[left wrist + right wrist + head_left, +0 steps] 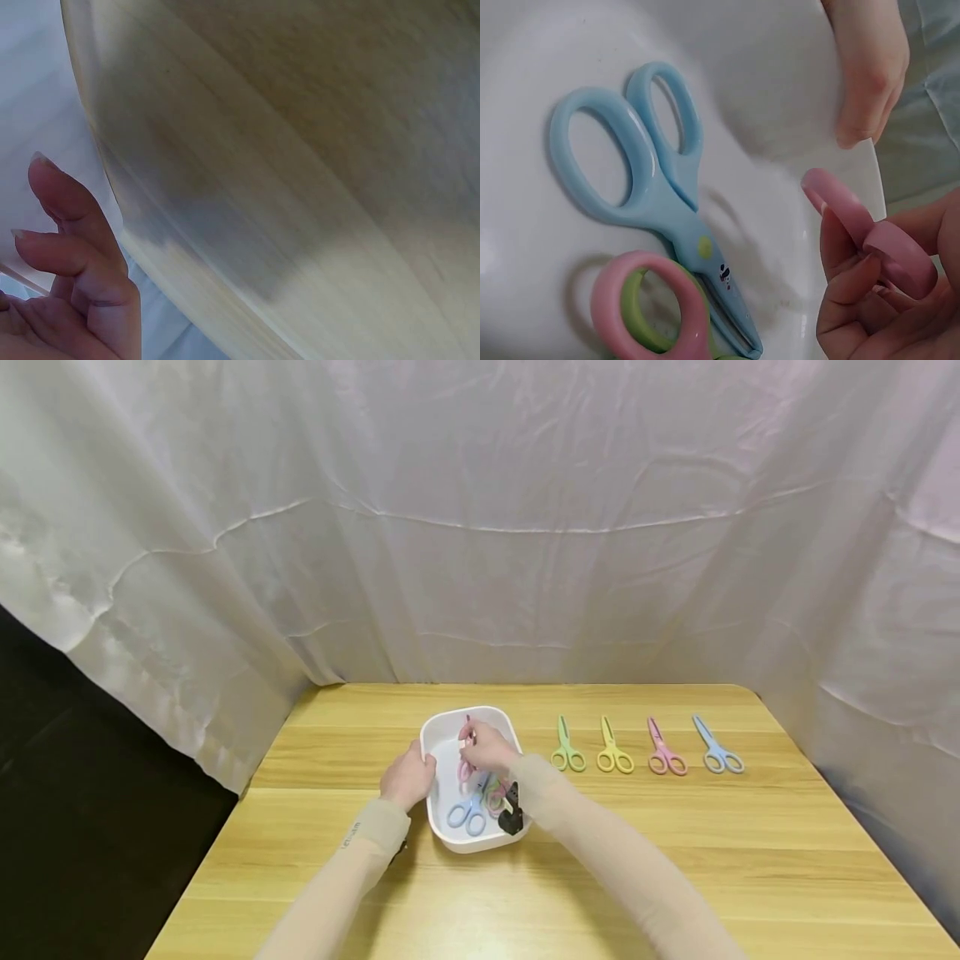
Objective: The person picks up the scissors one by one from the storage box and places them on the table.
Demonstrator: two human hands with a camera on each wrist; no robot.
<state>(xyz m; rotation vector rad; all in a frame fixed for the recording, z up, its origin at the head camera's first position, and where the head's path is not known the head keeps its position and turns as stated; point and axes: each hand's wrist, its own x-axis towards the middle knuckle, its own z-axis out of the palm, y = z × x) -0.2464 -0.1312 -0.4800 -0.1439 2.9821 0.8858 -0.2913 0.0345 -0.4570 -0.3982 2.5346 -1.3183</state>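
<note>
A white plastic bin stands on the table, with my left hand gripping its left rim; the right wrist view shows the left thumb at that edge. Inside the bin, my right hand holds pink scissors by the handle loops. Their blades are mostly hidden in the right wrist view. Light blue scissors lie on the bin floor. Beside them are another pink pair and a green pair, overlapping and partly hidden. The left wrist view shows curled fingers of the left hand.
Right of the bin, green scissors, yellow scissors, pink scissors and blue scissors lie in a row, blades pointing away. The wooden table ends at pale curtains behind.
</note>
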